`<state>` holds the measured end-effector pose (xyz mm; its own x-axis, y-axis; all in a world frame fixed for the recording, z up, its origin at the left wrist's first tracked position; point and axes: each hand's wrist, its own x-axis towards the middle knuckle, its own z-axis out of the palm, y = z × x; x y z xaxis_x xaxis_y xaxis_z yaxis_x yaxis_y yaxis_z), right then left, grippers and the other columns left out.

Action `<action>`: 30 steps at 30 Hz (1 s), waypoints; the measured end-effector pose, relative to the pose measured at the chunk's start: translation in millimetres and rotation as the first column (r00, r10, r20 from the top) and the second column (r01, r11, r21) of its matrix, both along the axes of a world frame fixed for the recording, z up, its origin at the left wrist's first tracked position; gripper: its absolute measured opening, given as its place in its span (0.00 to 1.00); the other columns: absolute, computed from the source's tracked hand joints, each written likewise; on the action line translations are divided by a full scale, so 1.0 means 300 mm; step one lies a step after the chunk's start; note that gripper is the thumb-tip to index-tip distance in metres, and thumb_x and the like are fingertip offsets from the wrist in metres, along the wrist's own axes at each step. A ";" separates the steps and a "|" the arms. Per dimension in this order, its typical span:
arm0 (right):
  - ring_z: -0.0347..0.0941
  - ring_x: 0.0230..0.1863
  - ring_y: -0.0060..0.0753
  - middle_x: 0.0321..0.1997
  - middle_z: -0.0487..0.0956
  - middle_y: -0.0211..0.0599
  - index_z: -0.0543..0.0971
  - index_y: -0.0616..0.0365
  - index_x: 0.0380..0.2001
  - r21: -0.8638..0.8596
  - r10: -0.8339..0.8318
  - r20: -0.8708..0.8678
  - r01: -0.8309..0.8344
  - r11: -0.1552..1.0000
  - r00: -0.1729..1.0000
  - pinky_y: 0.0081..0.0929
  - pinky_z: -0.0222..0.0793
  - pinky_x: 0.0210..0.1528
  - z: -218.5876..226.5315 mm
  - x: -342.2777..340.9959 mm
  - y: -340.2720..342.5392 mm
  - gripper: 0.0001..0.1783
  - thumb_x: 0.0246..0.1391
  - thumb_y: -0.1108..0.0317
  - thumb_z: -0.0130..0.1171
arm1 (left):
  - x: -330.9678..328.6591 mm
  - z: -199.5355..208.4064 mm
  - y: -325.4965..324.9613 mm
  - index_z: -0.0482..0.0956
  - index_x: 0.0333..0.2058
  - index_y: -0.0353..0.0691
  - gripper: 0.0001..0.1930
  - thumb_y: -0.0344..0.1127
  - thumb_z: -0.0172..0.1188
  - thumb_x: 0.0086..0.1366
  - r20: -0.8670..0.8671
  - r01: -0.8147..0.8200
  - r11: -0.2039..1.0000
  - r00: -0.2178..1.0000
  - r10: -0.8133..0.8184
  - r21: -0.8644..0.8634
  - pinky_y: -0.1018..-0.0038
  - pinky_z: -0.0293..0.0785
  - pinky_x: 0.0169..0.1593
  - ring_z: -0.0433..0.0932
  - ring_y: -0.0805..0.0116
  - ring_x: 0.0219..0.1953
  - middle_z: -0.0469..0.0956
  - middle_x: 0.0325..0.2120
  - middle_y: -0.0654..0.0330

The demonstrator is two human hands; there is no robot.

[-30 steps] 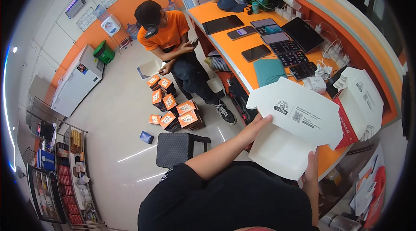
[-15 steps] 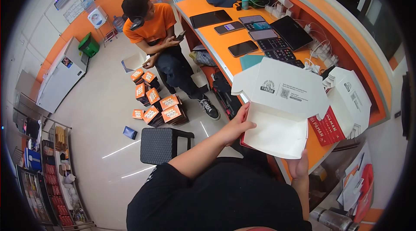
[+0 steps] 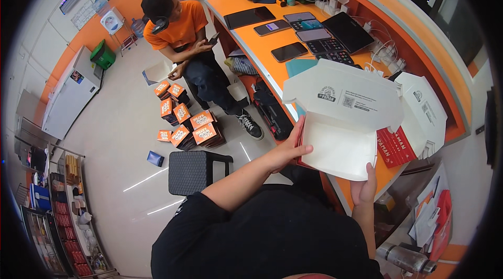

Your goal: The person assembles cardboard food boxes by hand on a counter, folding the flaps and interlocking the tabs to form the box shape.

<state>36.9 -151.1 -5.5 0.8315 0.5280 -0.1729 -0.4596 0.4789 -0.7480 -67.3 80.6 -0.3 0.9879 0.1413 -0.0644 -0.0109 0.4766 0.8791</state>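
Note:
Between my two hands is a cardboard food box [image 3: 339, 145], white inside and red outside, with its printed lid raised toward the counter. My left hand [image 3: 291, 149] grips the left wall, thumb over the rim and fingers behind it. At the near right corner, my right hand [image 3: 363, 187] holds the wall with its thumb up along the outside; its other fingers are partly hidden. No contents show in the box. Just right of it, a stack of flat red-and-white box blanks [image 3: 411, 122] lies on the orange counter [image 3: 238, 2].
Phones, tablets and a dark laptop [image 3: 348, 33] lie along the counter. A co-worker in an orange shirt [image 3: 181, 27] sits at left, holding a phone. Orange-topped box stacks [image 3: 201, 119] and a black stool [image 3: 189, 173] stand on the floor. A metal bottle [image 3: 406, 258] is at lower right.
The food box has tipped slightly, its lid leaning farther back over the counter. My right thumb now shows along the corner. The view has shifted a little.

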 end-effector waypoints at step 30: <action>0.64 0.54 0.31 0.55 0.70 0.34 0.61 0.51 0.58 -0.205 -0.192 -0.055 0.178 0.963 0.980 0.33 0.57 0.54 -0.091 0.027 -0.053 0.31 0.58 0.43 0.42 | 0.158 -0.093 -0.050 0.40 0.64 0.50 0.35 0.52 0.45 0.65 -0.111 0.150 0.985 0.984 -0.140 0.085 0.62 0.64 0.54 0.62 0.63 0.58 0.57 0.58 0.58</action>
